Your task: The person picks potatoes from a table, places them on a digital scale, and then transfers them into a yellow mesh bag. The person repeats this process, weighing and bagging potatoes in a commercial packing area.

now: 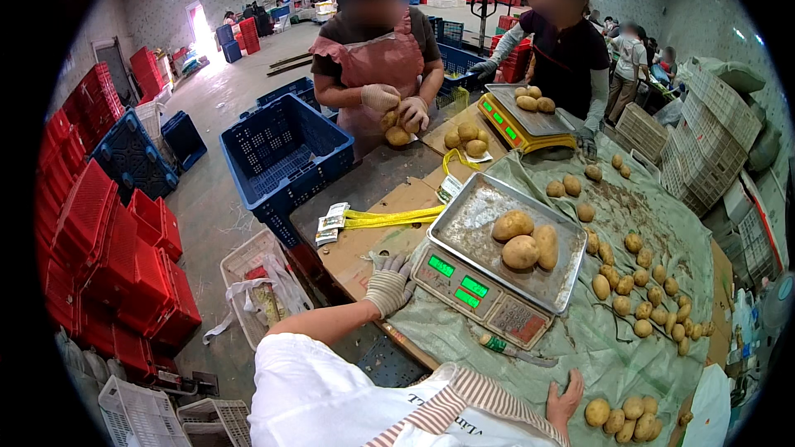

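Observation:
My left hand (pixel 389 285), in a knitted glove, rests on the table's near left edge beside a digital scale (pixel 463 298), its fingers apart. On the scale's metal tray (pixel 459 205) lie three potatoes (pixel 520 252). My bare right hand (pixel 565 398) lies on the green sheet (pixel 497 379), fingers spread and holding nothing, left of a small group of potatoes (pixel 624 417). Between my hands is a knife (pixel 518 351) with a green handle, just below the scale. Yellow mesh bags (pixel 397 216) with printed tags stretch left of the tray.
Across the table, one person holds potatoes (pixel 399 130); another stands by a yellow scale (pixel 528 130) bearing potatoes. Loose potatoes (pixel 640 279) cover the right side. A blue crate (pixel 286 155) stands at the left table edge, with a white basket (pixel 267 285) below and red crates (pixel 118 273) beyond.

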Available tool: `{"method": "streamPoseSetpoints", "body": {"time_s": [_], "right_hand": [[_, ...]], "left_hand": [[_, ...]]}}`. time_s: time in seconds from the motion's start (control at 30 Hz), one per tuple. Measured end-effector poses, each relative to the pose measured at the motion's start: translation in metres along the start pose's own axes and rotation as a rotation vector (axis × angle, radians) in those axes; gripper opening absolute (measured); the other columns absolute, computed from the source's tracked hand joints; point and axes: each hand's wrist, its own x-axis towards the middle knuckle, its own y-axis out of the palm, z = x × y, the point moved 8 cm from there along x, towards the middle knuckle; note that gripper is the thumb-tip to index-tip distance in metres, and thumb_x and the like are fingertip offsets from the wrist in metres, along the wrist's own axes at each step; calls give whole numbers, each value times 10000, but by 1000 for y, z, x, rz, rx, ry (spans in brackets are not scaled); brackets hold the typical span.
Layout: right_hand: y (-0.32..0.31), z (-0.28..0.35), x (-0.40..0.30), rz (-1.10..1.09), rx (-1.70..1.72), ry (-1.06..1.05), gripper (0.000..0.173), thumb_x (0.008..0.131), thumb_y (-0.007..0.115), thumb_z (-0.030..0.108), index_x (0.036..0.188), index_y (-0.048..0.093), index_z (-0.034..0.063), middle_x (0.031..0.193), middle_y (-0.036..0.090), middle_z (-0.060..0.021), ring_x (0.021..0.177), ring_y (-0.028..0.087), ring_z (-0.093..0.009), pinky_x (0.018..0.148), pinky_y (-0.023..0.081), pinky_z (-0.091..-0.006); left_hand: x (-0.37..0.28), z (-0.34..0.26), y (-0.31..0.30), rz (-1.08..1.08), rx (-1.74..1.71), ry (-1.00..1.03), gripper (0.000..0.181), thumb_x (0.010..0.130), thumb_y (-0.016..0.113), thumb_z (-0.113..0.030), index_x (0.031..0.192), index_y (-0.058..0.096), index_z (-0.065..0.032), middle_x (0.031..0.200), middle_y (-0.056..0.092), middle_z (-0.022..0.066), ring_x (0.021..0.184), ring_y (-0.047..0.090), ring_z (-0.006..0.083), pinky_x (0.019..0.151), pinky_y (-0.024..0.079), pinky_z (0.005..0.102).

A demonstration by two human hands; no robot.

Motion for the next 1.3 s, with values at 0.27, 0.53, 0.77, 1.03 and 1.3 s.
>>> {"method": "streamPoseSetpoints", "body": {"time_s": [0.27,0.53,0.77,1.03,1.3], "right_hand": [[0,3,0,5,-10,-2,533,707,638,136,1182,445,-12,1241,459,-196,1193,379,-368,1018,281,-444],[-1,0,-2,-10,-20,-21,518,706,636,121,1175,454,-2,1234,467,-196,1181,391,-369,1006,293,-445],[-1,2,0,-20,-11,-41,505,717,632,138,1168,460,-8,1236,469,-191,1177,394,-371,1006,293,-443],[3,-5,-2,-11,-40,-5,521,720,631,149,1187,452,2,1243,470,-183,1195,384,-366,1015,281,-444],[1,-1,-1,-11,-31,7,535,705,640,131,1188,449,4,1234,470,-190,1193,385,-366,1014,283,-440]], "left_hand": [[-1,0,-2,6,18,-2,482,793,531,-292,1176,475,-5,1235,436,231,1140,400,407,995,274,498],[0,0,4,37,30,-28,473,792,533,-314,1151,494,-9,1246,437,219,1160,396,386,1004,267,503],[0,-1,0,25,38,-22,485,790,530,-314,1161,493,-4,1248,437,226,1165,393,387,1013,258,496],[0,2,5,35,29,-26,488,792,523,-319,1170,492,-11,1259,435,211,1182,382,371,1021,239,497],[0,1,2,15,37,-17,483,791,525,-322,1160,497,-12,1245,446,210,1172,396,372,1020,248,482]]}}
